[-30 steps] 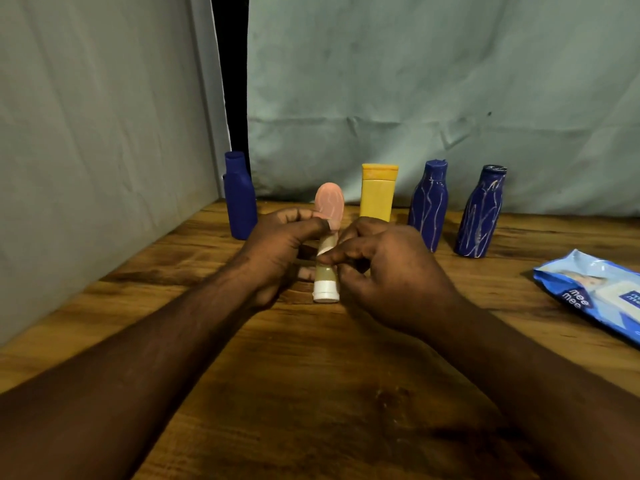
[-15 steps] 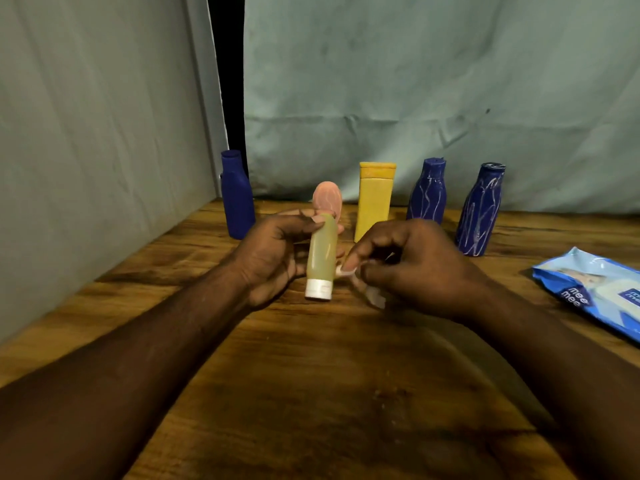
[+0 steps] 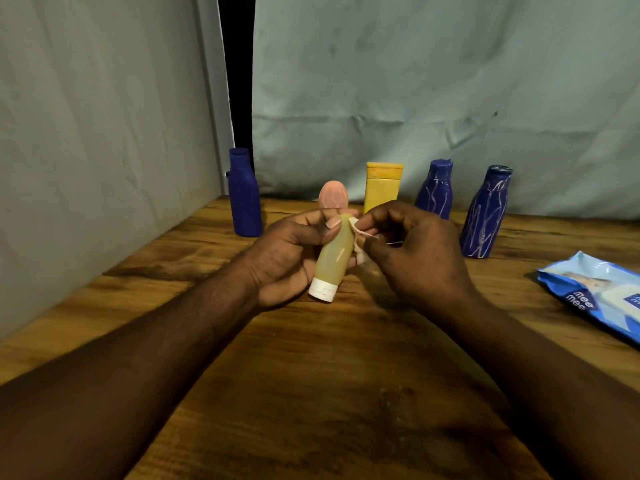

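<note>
Your left hand (image 3: 287, 254) grips a small, translucent yellowish tube (image 3: 332, 258). It is held slightly tilted, white cap (image 3: 323, 292) downward, just above the worktop (image 3: 311, 393). The left fingers (image 3: 325, 226) curl round the tube's upper half, with the thumb lying across its front. Your right hand (image 3: 415, 258) is just beside it, thumb and forefinger closed in a narrow pinch on a pale strip (image 3: 356, 233). This looks like a label or film lifting off the tube's right side.

The step appears to be peeling that strip away.
- Hold the tube firmly in the left fingers so it does not twist.
- Pull the strip low and slowly along the tube's surface rather than straight outward. A thin film is likely to tear.
- Re-pinch closer to the point where it is still stuck if it stretches.
- Go gently on the squeeze, since the tube looks soft.

Counted outward from your fingers:
- One tube is in your hand, with one strip coming off it.
- One pink oval shape (image 3: 333, 199) shows just beyond the left fingers. You cannot tell whether it touches the tube or stands apart.
- One yellow container (image 3: 382, 187) stands upright beyond the right fingers.
- There are three dark blue bottles. A plain one (image 3: 244, 195) stands beyond and left of the left hand. Two with pale streaks (image 3: 434, 190) (image 3: 486, 213) stand beyond and right of the right hand.
- One blue wipes pack (image 3: 595, 299) lies flat, well to the right of the right hand.
</note>
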